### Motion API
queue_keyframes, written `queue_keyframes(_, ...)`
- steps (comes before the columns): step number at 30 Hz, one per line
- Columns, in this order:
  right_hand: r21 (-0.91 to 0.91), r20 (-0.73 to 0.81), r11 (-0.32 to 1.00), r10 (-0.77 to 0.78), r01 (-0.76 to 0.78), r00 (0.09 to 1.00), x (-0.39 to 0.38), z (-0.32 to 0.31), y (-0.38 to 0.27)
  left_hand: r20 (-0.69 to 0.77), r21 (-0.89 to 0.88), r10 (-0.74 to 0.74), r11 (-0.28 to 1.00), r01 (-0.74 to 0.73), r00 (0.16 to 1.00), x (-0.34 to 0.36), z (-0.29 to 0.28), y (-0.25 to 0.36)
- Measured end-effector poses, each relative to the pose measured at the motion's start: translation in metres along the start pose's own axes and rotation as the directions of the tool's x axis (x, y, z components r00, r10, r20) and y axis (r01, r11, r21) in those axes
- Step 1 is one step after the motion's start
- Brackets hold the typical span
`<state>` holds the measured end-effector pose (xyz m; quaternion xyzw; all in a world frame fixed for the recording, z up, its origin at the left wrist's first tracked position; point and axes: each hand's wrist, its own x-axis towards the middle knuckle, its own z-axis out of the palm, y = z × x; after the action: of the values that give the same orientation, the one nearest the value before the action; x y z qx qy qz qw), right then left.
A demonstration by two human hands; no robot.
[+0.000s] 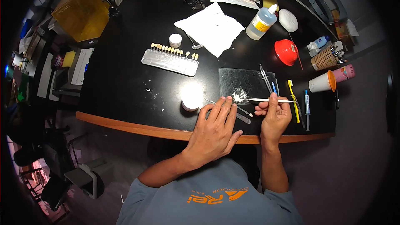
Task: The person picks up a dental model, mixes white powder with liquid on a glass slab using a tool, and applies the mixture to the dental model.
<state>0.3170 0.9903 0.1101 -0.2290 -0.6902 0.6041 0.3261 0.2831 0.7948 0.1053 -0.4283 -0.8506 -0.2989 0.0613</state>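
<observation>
My left hand [210,137] lies with fingers stretched out at the near left edge of a dark glass slab [235,77], beside a white jar [191,102]. My right hand [275,123] grips a thin white instrument [264,99], whose tip is at a pile of white material [240,95] on the slab. Metal tweezers [265,77] and a blue-handled tool [274,88] lie on the slab's right. A metal spatula [242,118] is partly under my left fingers. A yellow toothbrush [293,100] and a syringe [307,110] lie to the right.
On the black desk [121,79] are a tooth shade guide [170,62], small jar [175,40], white towel [208,27], bottle [260,25], red bowl [285,52], cup [321,82] and brush holder [323,61]. A yellow box [79,12] stands at back left; chairs [83,177] at lower left.
</observation>
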Motion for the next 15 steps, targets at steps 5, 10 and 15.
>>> queue_keyframes(5,-0.002,0.029,1.0,-0.024,0.024,0.999,-0.011,-0.004,-0.001,0.005,-0.009,0.008,1.0,-0.008,1.0,0.001,-0.001,0.001)
queue_keyframes(10,0.053,0.031,0.997,-0.049,0.047,0.998,-0.021,-0.002,0.0,0.008,0.001,-0.004,1.0,0.004,1.0,0.0,-0.001,0.0)
queue_keyframes(15,-0.001,0.016,0.999,-0.054,0.054,0.998,-0.027,-0.01,-0.001,0.008,-0.001,-0.004,1.0,0.004,1.0,0.001,-0.001,0.001)
